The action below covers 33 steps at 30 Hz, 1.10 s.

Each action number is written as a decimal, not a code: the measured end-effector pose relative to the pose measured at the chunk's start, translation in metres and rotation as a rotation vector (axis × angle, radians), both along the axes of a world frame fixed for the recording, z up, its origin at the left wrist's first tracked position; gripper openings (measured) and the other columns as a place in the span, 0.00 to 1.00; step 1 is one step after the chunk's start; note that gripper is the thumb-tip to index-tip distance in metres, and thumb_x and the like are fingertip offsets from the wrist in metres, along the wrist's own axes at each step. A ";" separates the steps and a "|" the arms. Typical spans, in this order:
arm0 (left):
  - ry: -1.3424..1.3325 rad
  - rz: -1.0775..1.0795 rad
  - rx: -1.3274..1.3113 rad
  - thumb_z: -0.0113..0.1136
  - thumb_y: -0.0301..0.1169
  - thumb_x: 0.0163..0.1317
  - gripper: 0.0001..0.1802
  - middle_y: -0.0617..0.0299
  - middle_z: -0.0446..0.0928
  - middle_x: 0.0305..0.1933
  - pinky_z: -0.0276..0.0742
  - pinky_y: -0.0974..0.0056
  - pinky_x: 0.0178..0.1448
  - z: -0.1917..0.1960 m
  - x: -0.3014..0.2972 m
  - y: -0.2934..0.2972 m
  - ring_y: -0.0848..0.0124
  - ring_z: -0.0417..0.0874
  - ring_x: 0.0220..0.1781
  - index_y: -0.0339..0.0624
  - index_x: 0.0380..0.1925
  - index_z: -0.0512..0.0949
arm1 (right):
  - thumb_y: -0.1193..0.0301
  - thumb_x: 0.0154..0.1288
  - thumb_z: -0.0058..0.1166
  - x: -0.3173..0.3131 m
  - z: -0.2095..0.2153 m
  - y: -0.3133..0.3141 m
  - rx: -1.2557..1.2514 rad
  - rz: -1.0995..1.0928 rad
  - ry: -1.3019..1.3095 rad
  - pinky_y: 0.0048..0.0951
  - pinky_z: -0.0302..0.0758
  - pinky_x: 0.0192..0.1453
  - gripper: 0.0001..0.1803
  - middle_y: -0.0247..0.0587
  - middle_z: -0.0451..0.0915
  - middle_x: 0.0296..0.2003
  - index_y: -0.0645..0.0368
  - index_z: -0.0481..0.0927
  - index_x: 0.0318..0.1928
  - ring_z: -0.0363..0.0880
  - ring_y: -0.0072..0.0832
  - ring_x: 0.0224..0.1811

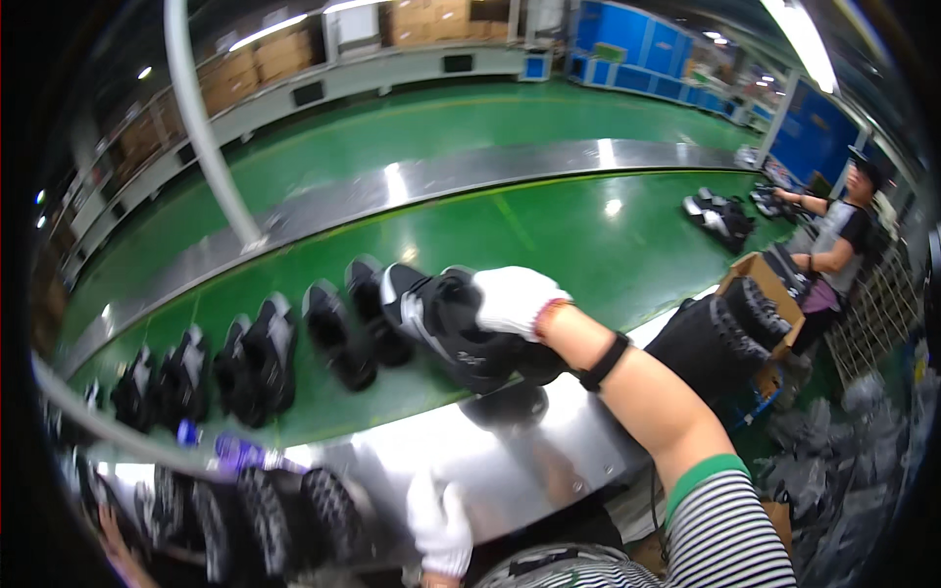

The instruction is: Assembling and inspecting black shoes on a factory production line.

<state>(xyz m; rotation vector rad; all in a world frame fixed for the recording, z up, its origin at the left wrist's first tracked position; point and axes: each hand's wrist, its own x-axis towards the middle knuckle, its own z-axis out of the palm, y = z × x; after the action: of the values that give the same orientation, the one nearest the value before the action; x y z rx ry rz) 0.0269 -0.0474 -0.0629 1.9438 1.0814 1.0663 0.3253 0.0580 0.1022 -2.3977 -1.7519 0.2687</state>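
My right hand (517,302), in a white knit glove, grips a black sneaker (446,338) with grey trim above the green belt. A second dark shoe seems to be behind it, mostly hidden. Low over the steel edge (392,456), my left hand (438,524) wears a matching glove. Its thumb and fingers are apart, with nothing between them. Left of the held sneaker, a pair of black shoes (338,338) rests on the belt (500,220).
More pairs of black shoes (257,367) line the belt leftward. Dark shoes (267,519) with patterned soles stand at the lower left, near a purple bottle (240,453) and another person's hand (113,539). At right, a co-worker (838,245) stands behind an open carton (774,279).
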 end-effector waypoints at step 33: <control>0.420 -0.486 0.560 0.74 0.33 0.48 0.25 0.53 0.78 0.39 0.74 0.51 0.46 0.072 0.055 -0.057 0.53 0.80 0.42 0.37 0.47 0.78 | 0.65 0.65 0.51 0.026 -0.080 -0.309 0.178 -0.003 -0.408 0.43 0.77 0.40 0.08 0.44 0.73 0.37 0.45 0.80 0.44 0.78 0.42 0.39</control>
<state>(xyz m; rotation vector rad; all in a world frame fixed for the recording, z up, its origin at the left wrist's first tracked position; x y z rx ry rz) 0.0817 -0.1044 0.0095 2.7828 0.4645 0.7466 0.3512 -0.2505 0.0220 -2.4468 -1.8310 -0.3896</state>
